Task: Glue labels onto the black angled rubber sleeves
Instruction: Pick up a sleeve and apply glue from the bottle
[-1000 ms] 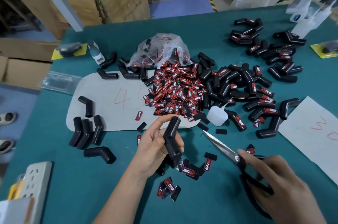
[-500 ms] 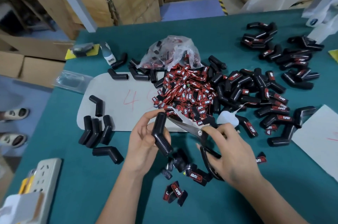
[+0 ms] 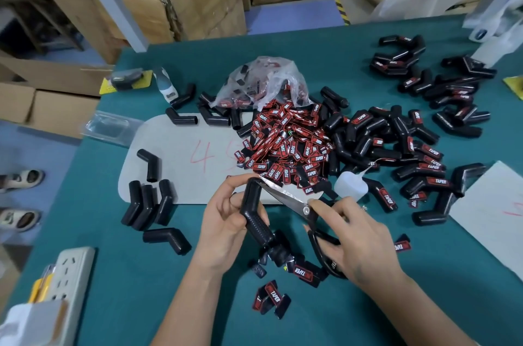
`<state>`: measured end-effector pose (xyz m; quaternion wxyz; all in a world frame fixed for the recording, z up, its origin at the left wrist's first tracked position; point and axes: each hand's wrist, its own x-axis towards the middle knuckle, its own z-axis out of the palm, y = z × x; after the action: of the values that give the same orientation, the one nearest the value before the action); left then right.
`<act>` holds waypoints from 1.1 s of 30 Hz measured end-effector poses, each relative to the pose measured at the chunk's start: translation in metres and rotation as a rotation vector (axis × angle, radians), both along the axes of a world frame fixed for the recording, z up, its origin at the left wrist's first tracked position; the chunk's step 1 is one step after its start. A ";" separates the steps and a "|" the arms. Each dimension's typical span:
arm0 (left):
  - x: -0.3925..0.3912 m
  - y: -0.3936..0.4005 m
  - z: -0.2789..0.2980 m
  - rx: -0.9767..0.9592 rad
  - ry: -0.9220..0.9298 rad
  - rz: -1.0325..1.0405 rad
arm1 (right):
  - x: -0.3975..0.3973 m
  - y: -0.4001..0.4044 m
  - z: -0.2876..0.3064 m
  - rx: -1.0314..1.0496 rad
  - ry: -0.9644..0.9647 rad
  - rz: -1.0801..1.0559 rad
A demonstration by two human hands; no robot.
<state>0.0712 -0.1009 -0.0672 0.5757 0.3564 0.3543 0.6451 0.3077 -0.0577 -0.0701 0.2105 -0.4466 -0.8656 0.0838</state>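
Green table: your work surface.
Label heap: centre, beyond both hands.
Your right hand: fingers curled through scissors handles, blade tips touching sleeve's top end.
Your left hand: nearer sleeve, fingers and thumb wrapped round it.
Black angled sleeve: held above table, long axis near upright, bent, top end toward heap, unlabelled on visible side.
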 end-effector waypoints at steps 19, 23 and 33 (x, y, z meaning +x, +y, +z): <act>-0.008 -0.002 -0.002 -0.080 0.029 -0.008 | 0.003 0.003 -0.005 0.129 -0.014 0.030; -0.011 -0.003 -0.002 -0.113 0.021 0.001 | 0.002 0.003 -0.001 0.146 -0.044 0.057; -0.013 -0.004 -0.002 -0.146 0.059 0.005 | 0.006 0.006 0.003 0.227 -0.079 0.088</act>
<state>0.0586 -0.1053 -0.0697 0.5878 0.3313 0.4181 0.6082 0.3137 -0.0521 -0.0669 0.2216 -0.3844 -0.8959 -0.0229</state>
